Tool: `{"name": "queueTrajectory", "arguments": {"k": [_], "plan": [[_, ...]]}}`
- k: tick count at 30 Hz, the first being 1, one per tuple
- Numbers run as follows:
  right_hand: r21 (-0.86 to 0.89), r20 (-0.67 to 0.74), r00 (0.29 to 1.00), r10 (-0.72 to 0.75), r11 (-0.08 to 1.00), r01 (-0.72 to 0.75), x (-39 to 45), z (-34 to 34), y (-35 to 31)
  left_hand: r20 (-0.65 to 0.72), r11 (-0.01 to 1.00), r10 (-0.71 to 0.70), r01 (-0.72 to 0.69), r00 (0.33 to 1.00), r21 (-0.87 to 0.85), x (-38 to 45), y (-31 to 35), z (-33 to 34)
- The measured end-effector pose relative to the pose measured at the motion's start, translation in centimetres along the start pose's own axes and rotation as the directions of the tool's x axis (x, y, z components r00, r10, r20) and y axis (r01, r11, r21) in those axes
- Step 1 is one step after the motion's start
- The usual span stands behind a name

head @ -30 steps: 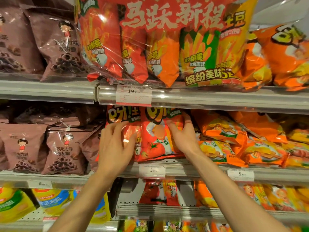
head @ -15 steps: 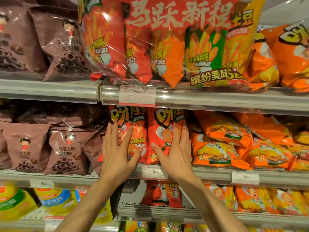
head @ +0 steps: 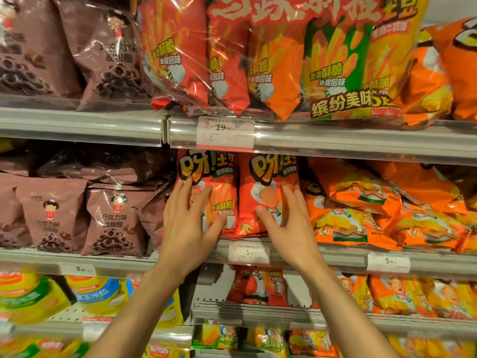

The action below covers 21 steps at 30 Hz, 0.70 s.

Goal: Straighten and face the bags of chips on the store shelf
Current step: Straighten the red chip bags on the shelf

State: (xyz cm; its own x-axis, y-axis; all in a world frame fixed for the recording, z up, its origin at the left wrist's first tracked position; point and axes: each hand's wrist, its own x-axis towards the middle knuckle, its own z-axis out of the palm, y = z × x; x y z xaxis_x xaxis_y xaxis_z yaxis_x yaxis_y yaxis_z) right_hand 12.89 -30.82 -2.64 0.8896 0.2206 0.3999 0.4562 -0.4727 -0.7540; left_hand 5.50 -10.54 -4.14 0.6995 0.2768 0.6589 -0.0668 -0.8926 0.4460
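Centrally in the frame, the middle shelf [head: 335, 257] carries two red chip bags [head: 222, 200] standing upright side by side, long axes vertical, orange bags [head: 361, 215] slumped to their right. The left hand [head: 188, 223] and right hand [head: 289, 223] press flat, fingers straight, gripping nothing.

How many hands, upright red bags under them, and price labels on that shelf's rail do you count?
Hands: 2, left hand, right hand
Upright red bags: 2, left red bag, right red bag
Price labels: 3, left label, middle label, right label
Total: 7
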Motion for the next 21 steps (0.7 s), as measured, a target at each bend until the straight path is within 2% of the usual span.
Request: {"name": "queueTrajectory", "arguments": {"k": [4, 8, 12, 17, 21], "plan": [[0.065, -0.009, 1.000, -0.010, 0.998, 0.010, -2.4, -1.1, -0.3, -0.103, 0.992, 0.076, -0.086, 0.992, -0.098, -0.9, 0.8, -1.2], [0.186, 0.041, 0.997, 0.061, 0.980, -0.067, -5.7, -2.7, -0.1, 0.075, 0.938, -0.029, 0.052, 0.997, -0.341, -3.3, 2.0, -2.2], [0.205, 0.065, 0.984, 0.164, 0.963, -0.174, -9.4, -4.5, 1.7, 0.282, 0.824, -0.131, 0.263, 0.950, -0.503, -6.2, 2.6, -1.9], [0.140, 0.053, 0.931, 0.360, 0.921, -0.364, -12.9, -6.8, 5.8, 0.377, 0.702, -0.240, 0.428, 0.895, -0.570, -9.3, 3.8, -0.1], [0.160, 0.016, 0.923, 0.383, 0.911, -0.381, -13.3, -9.1, 8.6, 0.416, 0.676, -0.274, 0.482, 0.867, -0.558, -10.3, 6.3, 1.9]]}}
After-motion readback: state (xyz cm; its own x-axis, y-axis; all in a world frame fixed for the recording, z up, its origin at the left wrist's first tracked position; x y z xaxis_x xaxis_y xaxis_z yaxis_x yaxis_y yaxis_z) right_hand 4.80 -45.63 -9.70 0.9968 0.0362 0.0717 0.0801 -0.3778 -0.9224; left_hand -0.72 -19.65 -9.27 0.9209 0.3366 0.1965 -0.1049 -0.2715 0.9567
